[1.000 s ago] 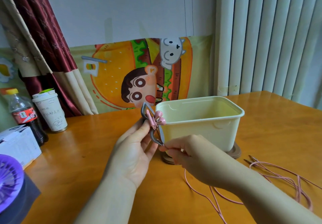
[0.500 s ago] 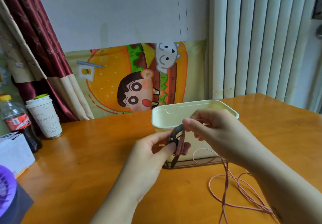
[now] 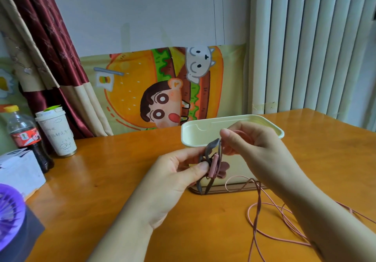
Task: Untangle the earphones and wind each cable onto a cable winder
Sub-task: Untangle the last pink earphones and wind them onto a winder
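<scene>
My left hand (image 3: 173, 177) pinches a grey cable winder (image 3: 211, 150) upright between thumb and fingers, in front of the cream box. Pink earbuds (image 3: 218, 169) sit against the winder's middle. My right hand (image 3: 258, 149) is just right of the winder's top, with thumb and fingers pinching the pink earphone cable (image 3: 256, 210) there. From the hands the cable drops to the table and lies in loose loops at the lower right, partly hidden under my right forearm.
A cream plastic box (image 3: 230, 127) stands on the wooden table (image 3: 101, 180) just behind my hands. At the left are a cola bottle (image 3: 26, 137), a paper cup (image 3: 57, 133), a white box (image 3: 18, 170) and a purple fan (image 3: 10, 221).
My right hand rose from below the winder to its top, drawing the pink cable up with it. The left hand lowered the winder a little. The camera view shifted slightly.
</scene>
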Motion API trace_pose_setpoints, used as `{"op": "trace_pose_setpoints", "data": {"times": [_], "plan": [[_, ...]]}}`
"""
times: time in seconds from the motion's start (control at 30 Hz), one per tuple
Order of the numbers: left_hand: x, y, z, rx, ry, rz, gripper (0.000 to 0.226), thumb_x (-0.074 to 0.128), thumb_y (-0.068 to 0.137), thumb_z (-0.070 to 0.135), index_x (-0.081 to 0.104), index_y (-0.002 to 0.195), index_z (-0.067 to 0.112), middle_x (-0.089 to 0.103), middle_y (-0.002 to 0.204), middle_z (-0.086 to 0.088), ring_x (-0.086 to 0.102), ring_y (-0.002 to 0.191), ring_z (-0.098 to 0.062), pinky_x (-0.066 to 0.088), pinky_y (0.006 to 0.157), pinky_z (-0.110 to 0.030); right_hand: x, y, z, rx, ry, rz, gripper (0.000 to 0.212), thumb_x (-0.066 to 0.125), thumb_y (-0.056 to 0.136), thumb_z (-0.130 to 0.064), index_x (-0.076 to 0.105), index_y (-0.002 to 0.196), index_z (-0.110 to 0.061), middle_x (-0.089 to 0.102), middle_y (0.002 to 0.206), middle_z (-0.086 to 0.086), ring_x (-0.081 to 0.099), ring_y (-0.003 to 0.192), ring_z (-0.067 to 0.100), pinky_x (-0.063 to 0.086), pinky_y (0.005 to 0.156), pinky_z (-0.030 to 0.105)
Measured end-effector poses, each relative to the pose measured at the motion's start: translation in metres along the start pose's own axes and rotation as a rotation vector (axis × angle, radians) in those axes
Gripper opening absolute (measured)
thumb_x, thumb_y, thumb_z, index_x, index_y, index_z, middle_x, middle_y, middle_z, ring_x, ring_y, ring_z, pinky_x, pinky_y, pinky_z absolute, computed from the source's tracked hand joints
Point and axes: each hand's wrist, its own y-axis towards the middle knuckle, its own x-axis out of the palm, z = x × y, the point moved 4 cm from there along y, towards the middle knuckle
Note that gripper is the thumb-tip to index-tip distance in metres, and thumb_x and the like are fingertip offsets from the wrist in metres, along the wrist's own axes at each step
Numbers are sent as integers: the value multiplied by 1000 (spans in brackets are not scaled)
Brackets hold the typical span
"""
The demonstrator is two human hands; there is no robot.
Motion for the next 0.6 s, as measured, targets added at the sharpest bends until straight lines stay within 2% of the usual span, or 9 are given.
{"op": "trace_pose_setpoints", "data": {"times": [0.1, 0.2, 0.4, 0.47, 0.6], "plan": [[1, 0, -3, -18, -6, -17, 31, 58, 88, 16, 66, 118, 16, 75, 102, -5, 70, 100, -18, 52, 82, -24, -1, -3, -9, -83, -37, 41, 32, 56, 76, -45, 67, 80, -16, 69, 80, -5, 66, 73, 8, 54, 67, 22], [3, 0, -4, -23, -4, -27, 30, 58, 89, 16, 67, 118, 15, 75, 105, -5, 70, 101, -19, 51, 74, -20, 0, -3, -10, -109, -58, 66, 30, 57, 75, -45, 67, 79, -17, 69, 76, -6, 65, 72, 7, 53, 66, 23], [5, -1, -3, -10, -17, -41, 37, 61, 82, 24, 67, 119, 19, 74, 110, -3, 68, 107, -20, 51, 88, -29, -1, -1, -8, -143, -72, 59, 28, 58, 77, -41, 67, 77, -15, 68, 71, -9, 64, 67, 0, 47, 60, 10], [8, -1, 0, -12, -53, -64, 38, 60, 80, 24, 68, 117, 18, 74, 108, -4, 69, 105, -19, 52, 89, -29, -1, -1, -9, -156, -62, 43, 29, 57, 77, -42, 67, 78, -14, 68, 72, -8, 63, 65, 0, 46, 59, 9], [11, -2, -1, -55, -143, -115, 35, 59, 83, 22, 69, 115, 15, 74, 105, -9, 71, 98, -21, 52, 71, -21, -4, -1, -10, -198, -86, 52, 26, 58, 80, -37, 66, 76, -13, 66, 73, -7, 60, 63, 0, 44, 58, 9]]}}
